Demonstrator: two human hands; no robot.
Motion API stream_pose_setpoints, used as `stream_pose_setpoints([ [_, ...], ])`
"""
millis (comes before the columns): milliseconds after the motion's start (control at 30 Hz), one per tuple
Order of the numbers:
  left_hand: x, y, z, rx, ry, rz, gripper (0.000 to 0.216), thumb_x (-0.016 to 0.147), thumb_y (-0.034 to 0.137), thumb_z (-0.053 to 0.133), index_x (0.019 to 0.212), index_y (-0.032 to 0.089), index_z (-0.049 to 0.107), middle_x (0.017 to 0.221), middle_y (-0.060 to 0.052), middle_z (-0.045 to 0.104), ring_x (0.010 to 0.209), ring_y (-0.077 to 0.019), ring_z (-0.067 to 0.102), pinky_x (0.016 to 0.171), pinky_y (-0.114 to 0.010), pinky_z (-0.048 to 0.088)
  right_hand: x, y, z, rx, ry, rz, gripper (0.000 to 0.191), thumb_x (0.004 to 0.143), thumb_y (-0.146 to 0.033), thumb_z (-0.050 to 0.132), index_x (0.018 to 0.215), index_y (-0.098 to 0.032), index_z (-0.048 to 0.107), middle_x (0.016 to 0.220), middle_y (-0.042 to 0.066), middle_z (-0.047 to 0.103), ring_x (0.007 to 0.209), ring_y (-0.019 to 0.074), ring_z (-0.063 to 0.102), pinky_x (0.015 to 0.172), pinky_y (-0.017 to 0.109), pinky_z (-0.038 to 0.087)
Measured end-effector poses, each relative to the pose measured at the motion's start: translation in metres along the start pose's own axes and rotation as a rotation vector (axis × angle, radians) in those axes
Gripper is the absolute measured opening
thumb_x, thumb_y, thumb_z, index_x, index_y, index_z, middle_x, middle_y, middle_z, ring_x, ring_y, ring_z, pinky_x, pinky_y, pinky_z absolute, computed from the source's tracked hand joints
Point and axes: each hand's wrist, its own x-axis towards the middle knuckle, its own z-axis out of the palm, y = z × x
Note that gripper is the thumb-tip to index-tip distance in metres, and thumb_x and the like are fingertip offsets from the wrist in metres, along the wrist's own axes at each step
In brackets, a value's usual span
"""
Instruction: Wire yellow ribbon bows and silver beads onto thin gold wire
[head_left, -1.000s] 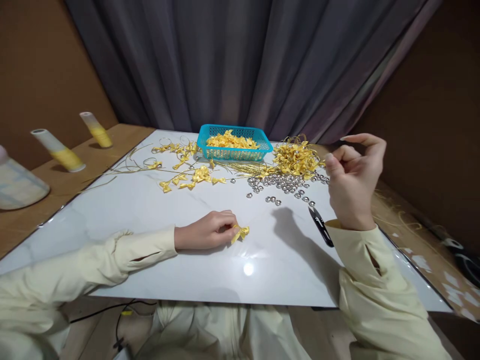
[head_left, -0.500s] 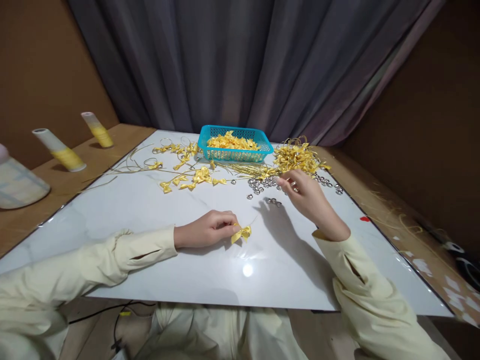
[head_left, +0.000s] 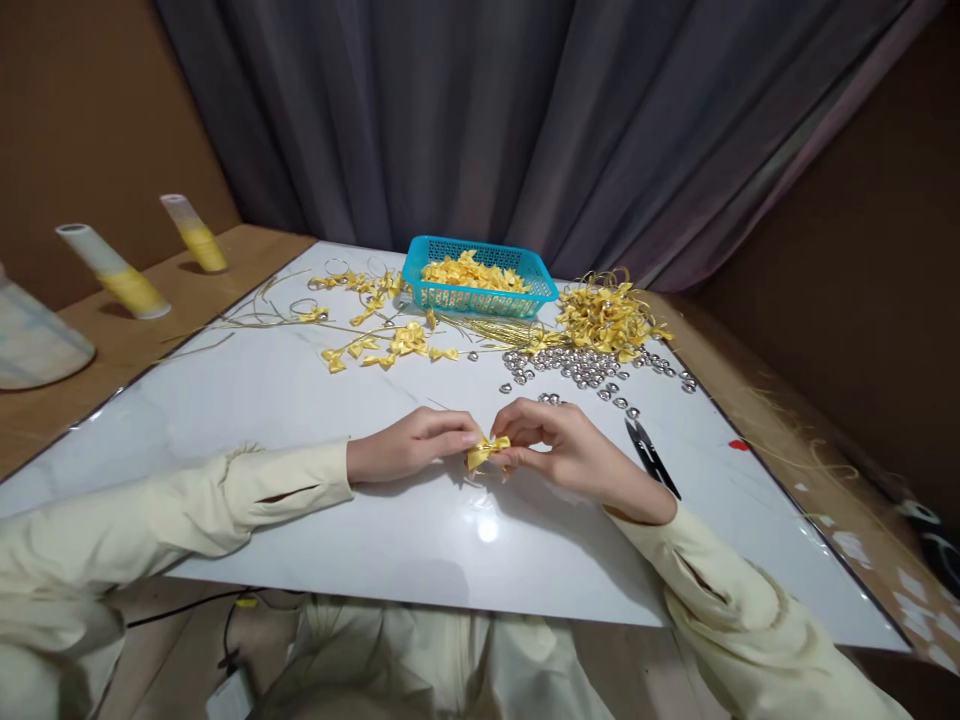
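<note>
A small yellow ribbon bow (head_left: pixel 486 451) sits just above the white tabletop (head_left: pixel 262 400), pinched from both sides. My left hand (head_left: pixel 409 455) rests on the table with its fingers closed on the bow's left end. My right hand (head_left: pixel 566 450) meets it from the right, fingertips pinched at the bow's right end. Whether the right fingers also hold one of the beads is hidden. Beyond the hands lies a scatter of silver beads (head_left: pixel 577 370).
A turquoise basket (head_left: pixel 480 295) of yellow bows stands at the back. A tangled pile of yellow ribbon (head_left: pixel 607 315) lies to its right, finished bows on wires (head_left: pixel 382 345) to its left. Black snips (head_left: pixel 651 457) lie right of my hand. Thread cones (head_left: pixel 112 272) stand far left.
My right hand came down from the air to the silver beads, then drew back to the bow in my left hand. The left hand stayed put.
</note>
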Motion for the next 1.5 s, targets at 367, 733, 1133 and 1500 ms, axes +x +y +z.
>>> stream_pose_setpoints([
  [367,-0.001,-0.002,-0.001,0.041,0.027,-0.002,0.031,0.09,0.038,0.041,0.082,0.011,0.056,0.076,-0.004,0.057,0.072,-0.0123,0.052,0.07,-0.026,0.042,0.0,0.004,0.002,-0.008,-0.013,-0.073,0.006,0.08,-0.022,0.06,0.083,-0.018,0.057,0.068,0.0,0.064,0.057,0.0108,0.062,0.06,0.022,0.047],
  [733,-0.003,-0.003,0.002,0.14,0.038,0.091,0.028,0.091,0.035,0.037,0.085,0.013,0.053,0.078,-0.004,0.059,0.07,-0.0113,0.053,0.067,-0.024,0.042,0.001,0.0,0.002,0.076,0.048,-0.018,0.008,0.077,-0.022,0.064,0.08,-0.016,0.06,0.063,0.0,0.065,0.055,0.0114,0.061,0.06,0.023,0.047],
  [1133,-0.001,-0.001,0.003,0.319,0.136,0.09,0.022,0.087,0.031,0.045,0.08,0.014,0.056,0.082,-0.005,0.056,0.08,-0.0145,0.052,0.075,-0.028,0.043,0.002,0.007,0.004,0.194,0.04,0.036,0.017,0.074,-0.031,0.066,0.078,-0.016,0.059,0.061,0.0,0.062,0.055,0.0119,0.06,0.058,0.025,0.048],
  [1500,-0.001,-0.003,0.004,0.338,0.149,0.12,0.017,0.087,0.025,0.045,0.077,0.015,0.054,0.083,-0.005,0.053,0.081,-0.0139,0.051,0.075,-0.027,0.042,0.006,0.023,-0.003,-0.147,-0.035,-0.072,0.015,0.071,-0.02,0.067,0.085,-0.016,0.064,0.089,0.003,0.05,0.061,0.0076,0.042,0.058,0.022,0.04],
])
